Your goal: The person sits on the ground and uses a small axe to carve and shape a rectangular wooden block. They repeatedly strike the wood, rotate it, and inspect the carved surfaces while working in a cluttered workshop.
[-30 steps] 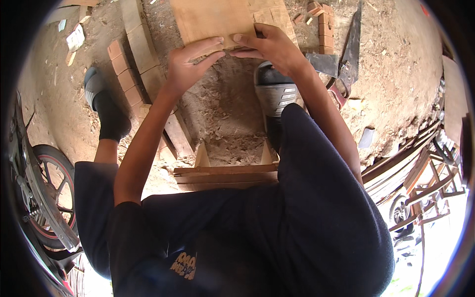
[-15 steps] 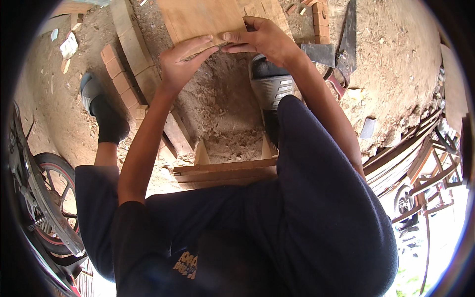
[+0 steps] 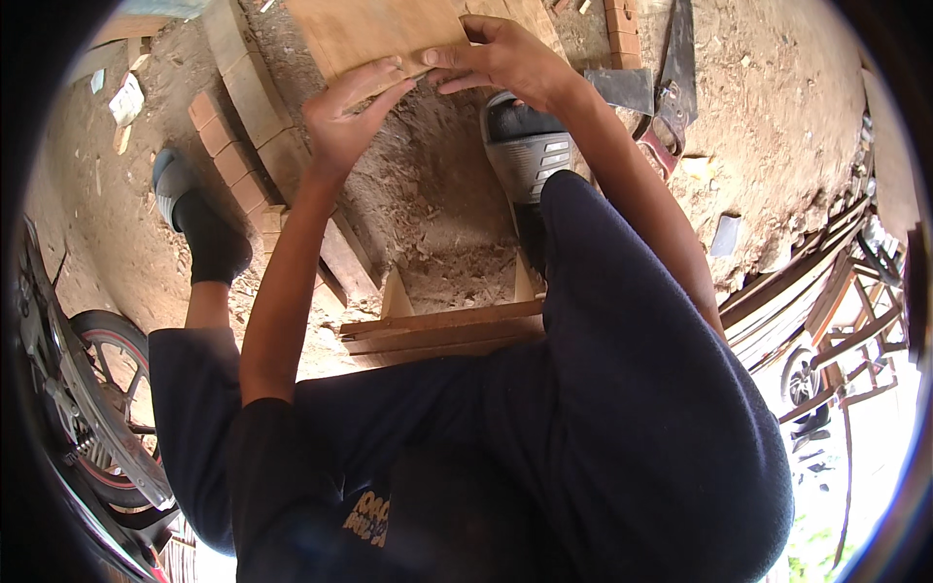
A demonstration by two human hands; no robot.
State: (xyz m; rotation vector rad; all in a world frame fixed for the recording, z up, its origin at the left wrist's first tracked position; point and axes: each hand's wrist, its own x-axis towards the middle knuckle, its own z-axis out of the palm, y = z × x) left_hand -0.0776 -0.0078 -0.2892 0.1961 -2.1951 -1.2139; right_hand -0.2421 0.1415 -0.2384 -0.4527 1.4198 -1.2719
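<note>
A light plywood board [image 3: 374,29] reaches out of the top edge of the picture, with a second rougher piece [image 3: 520,17] at its right. Both my hands are closed on the board's near edge: my left hand [image 3: 347,109] at the left with fingers along the edge, my right hand [image 3: 503,60] at the corner, thumb on top and fingers around it. Their fingertips nearly meet. My right foot in a grey slide sandal [image 3: 533,155] stands below my right hand. A handsaw [image 3: 671,78] and a dark metal blade [image 3: 622,89] lie right of my right hand.
Red bricks [image 3: 233,165] and long beams [image 3: 255,97] lie at left beside my left foot [image 3: 209,233]. A low wooden piece [image 3: 437,330] is between my legs, bricks [image 3: 620,27] at top right. A motorbike wheel [image 3: 112,360] is at left, a wood pile [image 3: 787,277] at right.
My hands and the board have shifted up and a little leftward in the picture, along with the floor items. Both hands keep their hold on the edge.
</note>
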